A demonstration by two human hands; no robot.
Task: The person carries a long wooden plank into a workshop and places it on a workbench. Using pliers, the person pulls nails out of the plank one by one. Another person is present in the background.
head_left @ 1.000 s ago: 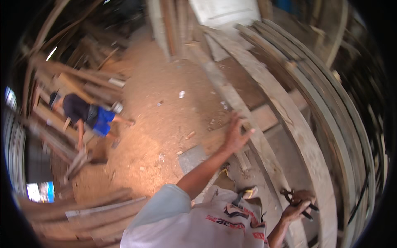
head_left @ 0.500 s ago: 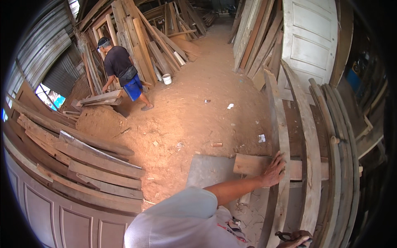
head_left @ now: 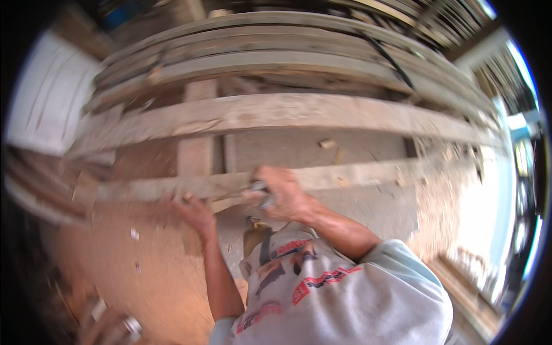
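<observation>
A long pale plank point(head_left: 368, 172) lies across the middle of the view, blurred by motion. My left hand point(head_left: 194, 211) rests its fingers on the plank's near edge, left of centre. Just to its right, my right hand point(head_left: 283, 196) is closed around a small dark metal tool point(head_left: 261, 192) and held against the same plank. What kind of tool it is cannot be made out. My pale printed shirt point(head_left: 333, 293) fills the lower middle.
A wider plank point(head_left: 287, 112) runs parallel behind it, with a stack of long boards point(head_left: 259, 57) further back. A short cross board point(head_left: 195, 155) lies under them. A white panel point(head_left: 46, 98) stands at left. Reddish dirt floor point(head_left: 115, 259) lies at lower left.
The view has swung round onto the planks. My right hand has come up with the tool to the plank beside my left hand. The other person has gone out of view.
</observation>
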